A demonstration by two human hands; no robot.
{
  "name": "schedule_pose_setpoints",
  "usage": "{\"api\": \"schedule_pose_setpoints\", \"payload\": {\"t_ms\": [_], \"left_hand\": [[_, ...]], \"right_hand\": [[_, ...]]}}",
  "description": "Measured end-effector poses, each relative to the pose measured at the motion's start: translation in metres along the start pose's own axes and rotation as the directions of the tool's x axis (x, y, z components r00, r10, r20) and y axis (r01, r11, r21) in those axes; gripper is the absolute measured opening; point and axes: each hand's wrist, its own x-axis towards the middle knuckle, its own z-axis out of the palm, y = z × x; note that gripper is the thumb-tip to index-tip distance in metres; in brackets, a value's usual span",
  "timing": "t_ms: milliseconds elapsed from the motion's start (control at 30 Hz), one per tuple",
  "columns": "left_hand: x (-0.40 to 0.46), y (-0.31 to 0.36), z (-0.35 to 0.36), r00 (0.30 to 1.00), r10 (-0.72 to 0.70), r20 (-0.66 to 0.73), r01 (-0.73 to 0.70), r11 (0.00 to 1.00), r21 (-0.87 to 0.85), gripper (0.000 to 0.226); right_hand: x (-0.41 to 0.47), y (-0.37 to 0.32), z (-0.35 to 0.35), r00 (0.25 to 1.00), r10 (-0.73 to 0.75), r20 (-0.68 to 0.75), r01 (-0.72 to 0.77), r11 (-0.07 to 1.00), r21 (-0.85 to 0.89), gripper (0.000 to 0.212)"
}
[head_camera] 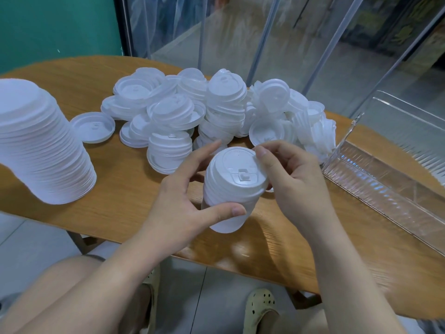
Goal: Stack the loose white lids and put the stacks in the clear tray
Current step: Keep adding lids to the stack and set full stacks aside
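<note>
Above the surface (pixel 115 189) edge, your left hand (pixel 183 201) clasps the lid stack (pixel 231 189), right hand (pixel 293 174) fingers pinching its top lid; clear tray (pixel 385 189) at three o'clock; tilted, it could splay.

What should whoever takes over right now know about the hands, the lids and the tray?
Left hand: gripping the side of a short stack of lids.
Right hand: fingers on the top lid's rim.
Loose lids: heaped mid-table.
Tall stack: standing far left on the table.
Clear tray: at right; no lids visible in it.
Left: stack the heap, load all the stacks.
</note>
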Motion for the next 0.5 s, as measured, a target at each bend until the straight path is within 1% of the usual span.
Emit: {"api": "schedule_pose_setpoints", "payload": {"t_ms": [133,367,500], "left_hand": [[0.0004,0.001,0.0007,1.0,0.016,0.006,-0.016,1.0,-0.011,0.09],[0.0006,-0.0004,0.0003,1.0,0.009,0.019,-0.009,1.0,0.006,0.088],[0.0006,-0.001,-0.0005,1.0,0.016,0.024,-0.016,1.0,0.01,0.086]], "right_hand": [[-0.0014,0.0035,0.0004,1.0,-0.012,0.002,0.013,0.998,-0.053,0.019],[-0.0024,0.0081,0.0008,1.0,0.007,0.01,-0.006,0.998,-0.065,0.021],[-0.0023,0.0088,-0.0089,1.0,-0.021,-0.007,0.021,0.996,-0.084,0.024]]}}
